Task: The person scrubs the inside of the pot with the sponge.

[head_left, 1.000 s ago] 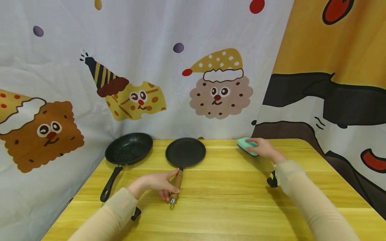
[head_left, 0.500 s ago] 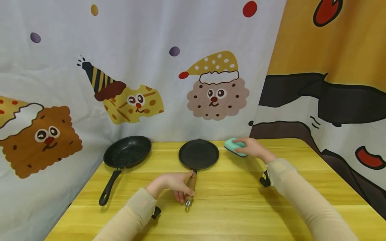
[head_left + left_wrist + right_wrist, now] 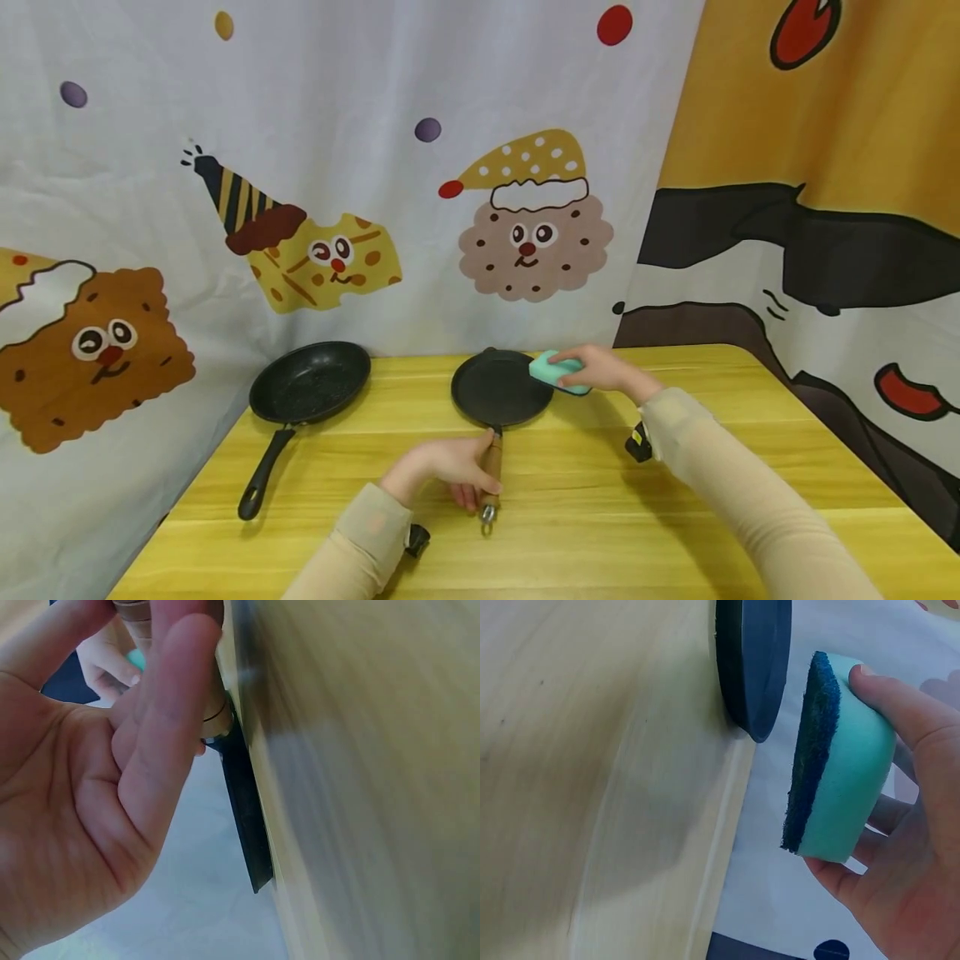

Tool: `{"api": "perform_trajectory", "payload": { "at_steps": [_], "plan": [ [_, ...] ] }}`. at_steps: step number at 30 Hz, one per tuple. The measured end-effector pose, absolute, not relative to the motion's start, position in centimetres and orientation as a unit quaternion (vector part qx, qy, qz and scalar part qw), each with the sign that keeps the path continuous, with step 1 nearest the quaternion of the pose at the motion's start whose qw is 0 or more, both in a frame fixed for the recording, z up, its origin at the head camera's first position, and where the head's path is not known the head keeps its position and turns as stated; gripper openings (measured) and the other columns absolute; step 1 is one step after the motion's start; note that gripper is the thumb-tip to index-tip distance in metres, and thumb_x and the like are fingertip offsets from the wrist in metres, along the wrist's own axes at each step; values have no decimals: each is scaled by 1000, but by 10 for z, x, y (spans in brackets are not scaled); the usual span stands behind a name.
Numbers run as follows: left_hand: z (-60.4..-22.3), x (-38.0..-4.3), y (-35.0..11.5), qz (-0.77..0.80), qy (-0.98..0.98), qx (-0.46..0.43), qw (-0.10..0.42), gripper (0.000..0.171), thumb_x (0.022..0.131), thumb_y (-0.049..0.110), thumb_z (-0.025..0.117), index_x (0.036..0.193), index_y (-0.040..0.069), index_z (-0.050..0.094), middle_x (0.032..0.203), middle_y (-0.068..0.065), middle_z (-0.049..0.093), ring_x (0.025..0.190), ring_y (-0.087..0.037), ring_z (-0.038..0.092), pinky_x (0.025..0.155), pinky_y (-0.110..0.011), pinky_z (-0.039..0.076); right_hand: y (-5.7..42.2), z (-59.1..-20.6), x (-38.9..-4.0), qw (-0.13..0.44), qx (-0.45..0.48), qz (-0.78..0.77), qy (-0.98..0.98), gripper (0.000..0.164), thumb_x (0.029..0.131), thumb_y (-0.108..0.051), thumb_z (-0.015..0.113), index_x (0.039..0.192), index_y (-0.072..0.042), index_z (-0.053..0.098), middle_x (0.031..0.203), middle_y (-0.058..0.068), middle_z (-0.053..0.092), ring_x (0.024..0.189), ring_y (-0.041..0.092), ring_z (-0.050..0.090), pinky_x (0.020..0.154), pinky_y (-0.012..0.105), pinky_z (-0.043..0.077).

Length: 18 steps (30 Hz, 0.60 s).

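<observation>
Nearest, two pale sleeves reach in, the left sleeve (image 3: 356, 542) and the right sleeve (image 3: 750, 496), with a small dark device (image 3: 417, 540) under the left wrist and another dark device (image 3: 639, 443) under the right; beneath them spreads the yellow wood-grained tabletop (image 3: 592, 525). The left hand (image 3: 452, 467) has its grip drawn in around the wooden handle (image 3: 492, 458) of the flat pan, the fingers no farther apart than the handle allows; a metal loop (image 3: 487, 518) pokes out at the handle's near end. To the left of that hand, the black handle (image 3: 261, 479) of the frying pan points toward the person, touched by neither hand.

Farther on, the flat black pan (image 3: 498, 390) lies on the tabletop, its low rim close to the back edge; at its right side the right hand (image 3: 609, 371) holds the teal sponge (image 3: 546, 369), its grip parted by the sponge's bulk, thumb near one end and fingers toward the other; the sponge's dark blue scouring face (image 3: 812, 754) is turned toward the pan, and the right wrist view shows a gap between them. Off to the left sits the deeper frying pan (image 3: 311, 383), apart from the flat one; behind everything hangs a pale printed cloth (image 3: 337, 92) with cartoon biscuits and cheese in party hats.
</observation>
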<state>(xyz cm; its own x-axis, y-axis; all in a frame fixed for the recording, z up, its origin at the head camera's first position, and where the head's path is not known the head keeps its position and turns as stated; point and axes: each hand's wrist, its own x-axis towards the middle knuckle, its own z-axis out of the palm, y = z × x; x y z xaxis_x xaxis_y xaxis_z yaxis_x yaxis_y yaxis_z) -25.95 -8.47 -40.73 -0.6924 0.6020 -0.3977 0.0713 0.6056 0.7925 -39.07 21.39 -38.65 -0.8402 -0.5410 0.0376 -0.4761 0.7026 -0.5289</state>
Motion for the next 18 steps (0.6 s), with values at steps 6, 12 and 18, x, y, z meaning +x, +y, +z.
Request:
{"api": "perform_trajectory", "payload": {
  "at_steps": [6,12,18],
  "plan": [
    [-407,-260,-84,401,826,200,341,99,93,18,67,152,-3,-9,72,-16,69,62,-29,68,59,-39,57,205,-388,-392,82,-298,-261,914,44,89,-25,72,130,-14,64,137,16,54,121,31,51,93,46,46],
    [-408,-260,-87,400,825,204,342,99,93,18,67,152,-4,-10,72,-16,69,61,-28,67,58,-39,57,192,-390,-395,111,-349,-236,900,38,88,-21,72,126,-15,68,132,10,58,124,33,50,100,50,42],
    [-409,-262,-88,398,826,206,343,99,93,18,67,152,-3,-10,71,-14,69,62,-27,68,58,-36,57,178,-389,-391,149,-373,-204,893,34,88,-13,72,122,-12,70,130,9,60,122,31,53,98,45,45]
  ]
}}
